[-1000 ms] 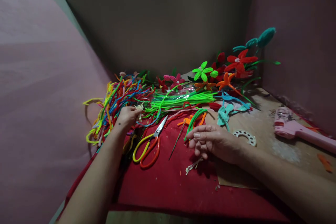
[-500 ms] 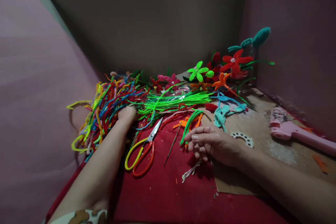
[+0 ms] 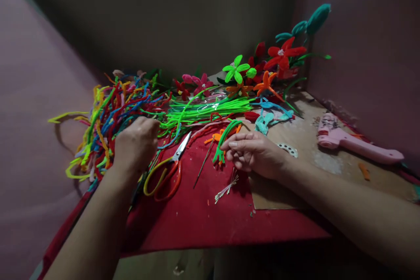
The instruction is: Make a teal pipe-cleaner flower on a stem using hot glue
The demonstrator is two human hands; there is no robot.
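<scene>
My left hand (image 3: 136, 142) rests at the near edge of a tangled heap of many-coloured pipe cleaners (image 3: 108, 113), fingers curled down into the strands and hidden from view. My right hand (image 3: 252, 152) lies on the red cloth (image 3: 203, 214) with fingers curled together, beside a bent green and orange pipe-cleaner piece (image 3: 225, 140). Whether it grips anything is unclear. Scissors (image 3: 166, 170) with yellow and orange handles lie between both hands. A small bunch of white stamens (image 3: 225, 189) sits just below the right hand.
A bundle of neon green pipe cleaners (image 3: 210, 111) lies behind the scissors. Finished pipe-cleaner flowers (image 3: 262, 68) stand in the back corner. A pink glue gun (image 3: 356, 144) and a white ring piece (image 3: 288, 148) lie on brown cardboard (image 3: 328, 170) at right. Walls close in on three sides.
My left hand drew back from deep in the coloured heap to its near edge. The view shifted downward and left. My right hand stayed in place by the green piece.
</scene>
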